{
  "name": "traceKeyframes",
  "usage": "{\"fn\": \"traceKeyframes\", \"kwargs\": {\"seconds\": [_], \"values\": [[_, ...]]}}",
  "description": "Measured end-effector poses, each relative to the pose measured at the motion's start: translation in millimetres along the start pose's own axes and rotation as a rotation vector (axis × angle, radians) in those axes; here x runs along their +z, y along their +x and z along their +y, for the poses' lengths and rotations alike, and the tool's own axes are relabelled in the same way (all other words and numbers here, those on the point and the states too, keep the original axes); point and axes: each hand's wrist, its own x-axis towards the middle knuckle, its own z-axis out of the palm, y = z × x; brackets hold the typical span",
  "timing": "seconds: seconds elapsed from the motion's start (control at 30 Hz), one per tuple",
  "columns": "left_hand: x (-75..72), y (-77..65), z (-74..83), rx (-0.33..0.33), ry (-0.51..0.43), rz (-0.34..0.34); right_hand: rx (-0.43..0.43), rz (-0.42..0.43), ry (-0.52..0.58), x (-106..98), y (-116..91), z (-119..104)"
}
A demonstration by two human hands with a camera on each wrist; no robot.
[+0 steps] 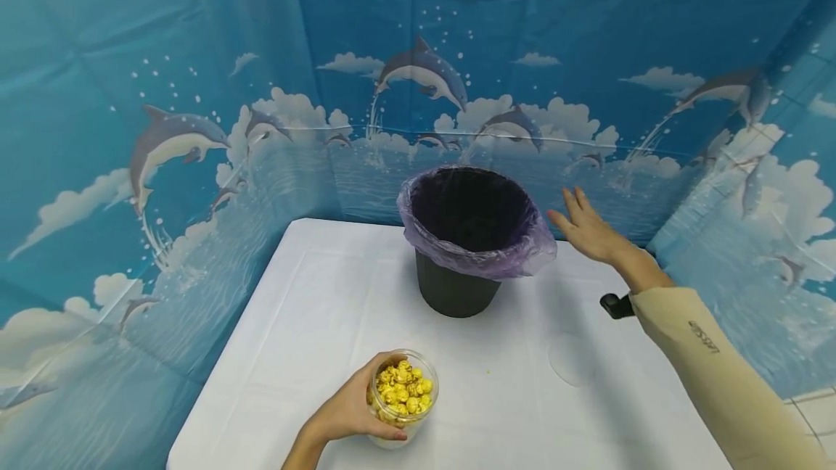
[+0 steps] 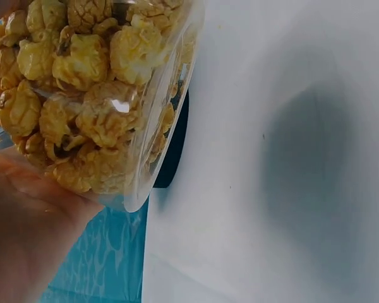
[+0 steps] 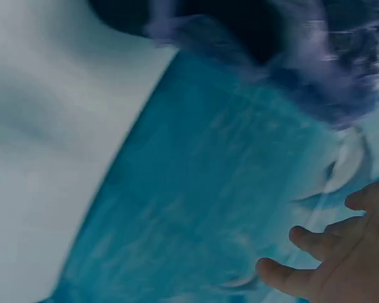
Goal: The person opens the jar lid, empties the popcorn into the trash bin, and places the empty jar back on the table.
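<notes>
My left hand [image 1: 353,403] grips a clear round jar [image 1: 415,428] from its left side, fingers at the far side and thumb along the near side. Yellow caramel popcorn [image 1: 403,387] fills the jar, and large pieces show through its wall in the left wrist view. My right hand [image 1: 591,231] is raised to the right of a black bin [image 1: 451,289], with its fingers extended and spread and nothing in it. A purple plastic bag [image 1: 480,261] lines the bin and folds over its rim. In the right wrist view the right palm [image 3: 354,259] shows, apart from the bag.
The white table [image 1: 320,289] carries the bin near its back edge. A clear round lid [image 1: 571,360] lies flat at the right, with a tiny yellow crumb [image 1: 488,371] left of it. A blue dolphin-print curtain [image 1: 522,20] encloses the back and sides.
</notes>
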Motion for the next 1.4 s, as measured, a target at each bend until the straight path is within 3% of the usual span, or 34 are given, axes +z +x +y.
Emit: {"fn": "traceKeyframes", "kwargs": {"seconds": [0.1,0.23,0.43,0.6,0.7,0.83,1.1,1.23,1.4], "values": [[-0.6,-2.9,-2.9,-0.019,-0.004,0.017,-0.046,0.014,-0.061,-12,13,-30],[-1.9,-7.2,-6.6,-0.035,-0.026,0.035,-0.065,0.006,-0.160,-6,26,-59],[-5.3,-13.4,-11.6,-0.045,-0.021,0.072,-0.039,0.006,-0.220,25,44,-63],[-18.7,-6.8,-1.2,-0.029,0.008,0.094,-0.029,0.018,-0.233,30,47,-62],[-38.8,8.9,18.6,0.024,0.055,0.138,-0.020,0.018,-0.252,29,48,-64],[-78.3,39.7,55.2,0.107,0.143,0.230,0.000,0.022,-0.260,30,49,-63],[-154.0,114.6,139.2,0.123,0.343,0.351,0.024,0.042,-0.272,33,50,-63],[-171.8,143.5,172.2,0.170,0.506,0.380,0.023,0.041,-0.288,35,51,-64],[-171.3,170.8,206.9,0.218,0.810,0.366,0.029,0.044,-0.287,34,49,-64]]}}
